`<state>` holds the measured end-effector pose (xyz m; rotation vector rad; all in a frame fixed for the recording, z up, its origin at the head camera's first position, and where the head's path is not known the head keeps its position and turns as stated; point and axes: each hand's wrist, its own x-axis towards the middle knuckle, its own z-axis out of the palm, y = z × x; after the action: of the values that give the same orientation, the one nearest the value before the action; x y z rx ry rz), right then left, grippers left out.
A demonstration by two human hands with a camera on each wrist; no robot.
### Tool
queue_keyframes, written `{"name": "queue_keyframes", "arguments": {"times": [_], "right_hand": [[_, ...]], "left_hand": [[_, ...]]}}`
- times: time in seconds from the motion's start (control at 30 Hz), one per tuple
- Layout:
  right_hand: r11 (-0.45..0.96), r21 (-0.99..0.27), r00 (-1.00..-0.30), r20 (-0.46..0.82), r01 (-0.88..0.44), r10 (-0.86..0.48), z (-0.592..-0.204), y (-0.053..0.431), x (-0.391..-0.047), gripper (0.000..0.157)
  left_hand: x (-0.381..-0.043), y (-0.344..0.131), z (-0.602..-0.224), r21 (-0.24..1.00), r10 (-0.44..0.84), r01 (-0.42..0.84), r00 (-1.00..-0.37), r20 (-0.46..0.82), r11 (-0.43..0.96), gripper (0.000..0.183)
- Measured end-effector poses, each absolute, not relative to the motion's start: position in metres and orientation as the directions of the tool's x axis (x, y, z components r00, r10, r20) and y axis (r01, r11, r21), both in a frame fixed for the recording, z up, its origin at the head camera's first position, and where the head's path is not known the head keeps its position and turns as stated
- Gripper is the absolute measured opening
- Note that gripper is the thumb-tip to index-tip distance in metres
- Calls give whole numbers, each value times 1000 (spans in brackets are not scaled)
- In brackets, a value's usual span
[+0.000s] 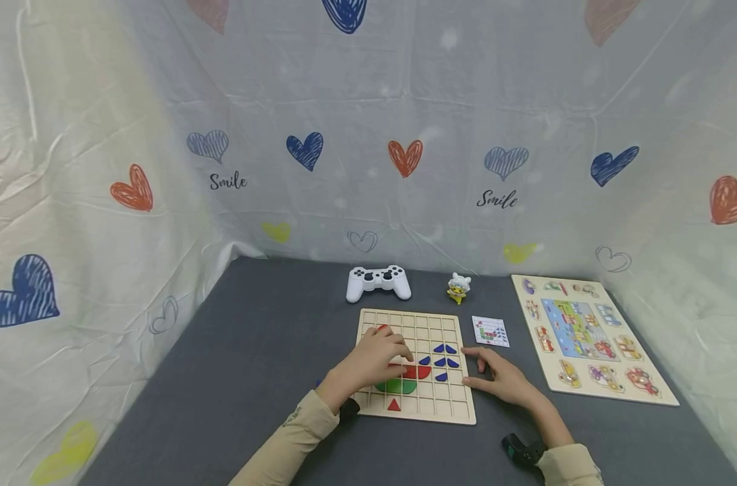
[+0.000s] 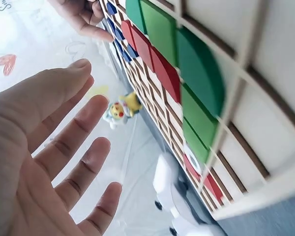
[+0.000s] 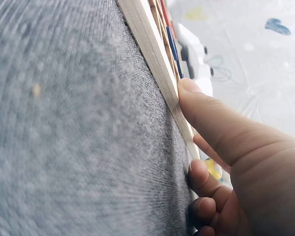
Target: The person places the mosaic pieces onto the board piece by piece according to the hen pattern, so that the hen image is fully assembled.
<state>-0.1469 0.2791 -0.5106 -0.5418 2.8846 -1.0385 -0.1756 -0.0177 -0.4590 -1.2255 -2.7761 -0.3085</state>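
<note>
A wooden grid board (image 1: 444, 408) lies on the dark table with coloured pieces set in its squares. Over its left part hovers my left hand (image 1: 374, 358), fingers loosely spread and bent; the left wrist view shows nothing in the palm (image 2: 14, 182). Green pieces (image 1: 399, 386), a row of red pieces (image 1: 417, 372) and a red triangle (image 1: 394, 405) lie near that hand, which hides part of the board. My right hand (image 1: 505, 379) touches the board's right edge with thumb (image 3: 206, 110) and forefinger apart, its other fingers loosely curled. Several blue pieces (image 1: 440, 362) sit close by.
Behind the board lie a white game controller (image 1: 378, 281) and a small yellow-and-white figurine (image 1: 458, 288). A printed pattern card (image 1: 490, 331) is to the right of the board. Farther right lies a wooden picture puzzle board (image 1: 587, 337). A heart-printed curtain (image 1: 356, 101) hangs behind the table.
</note>
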Motion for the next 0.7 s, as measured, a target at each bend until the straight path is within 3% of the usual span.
{"name": "queue_keyframes", "arguments": {"times": [0.7], "right_hand": [[714,-624,-938,92,-317,-336,-511,280,-147,56]], "left_hand": [[-160,-111,-464,178,589,613,-790,173,770,18]]}}
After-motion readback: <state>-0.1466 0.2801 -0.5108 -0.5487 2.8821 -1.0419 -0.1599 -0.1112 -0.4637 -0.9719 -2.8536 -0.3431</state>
